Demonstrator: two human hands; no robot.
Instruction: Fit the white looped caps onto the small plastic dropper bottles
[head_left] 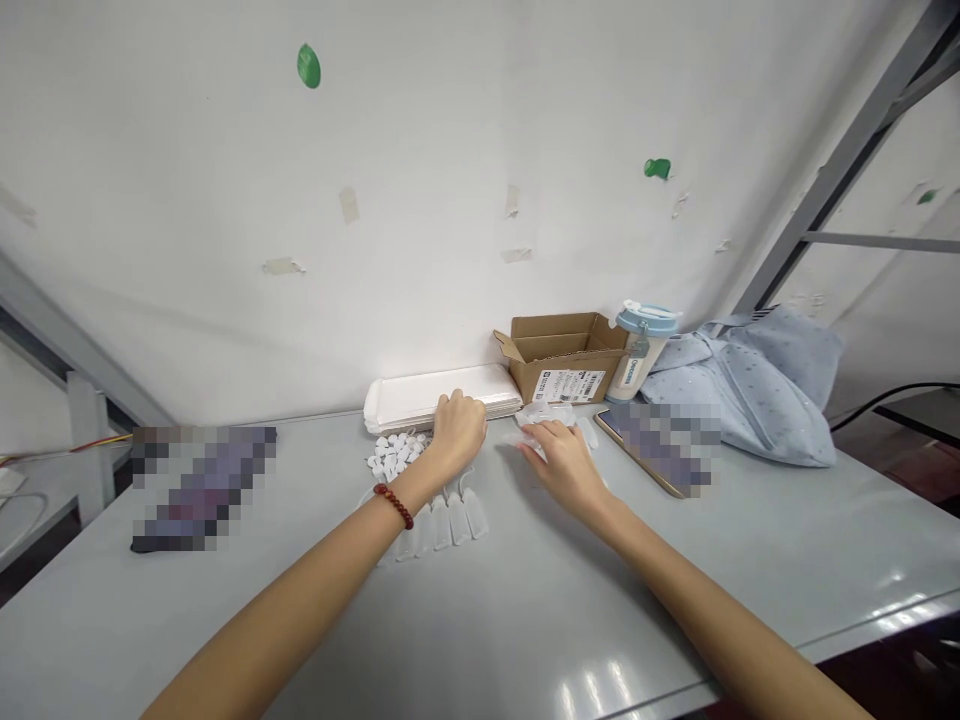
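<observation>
My left hand (459,430) is curled closed, with a beaded bracelet on its wrist. What its fingers hold, if anything, is hidden. It is above the front edge of a stack of flat white cardboard sheets (450,388). Beside it lies a pile of small white plastic pieces (390,457). Below that hand runs a row of several translucent plastic tags (441,522) with white cords. My right hand (566,468) reaches over a heap of clear plastic pieces (551,411), fingers stretched out and slightly apart, its fingertips at the heap's near side.
An open cardboard box (568,360) stands against the wall, next to a cup with a blue lid (643,345). A pale blue cloth bag (750,385) lies farther right. One phone (619,440) is near my right hand; a blurred dark flat object (206,490) lies left on the grey table (525,640).
</observation>
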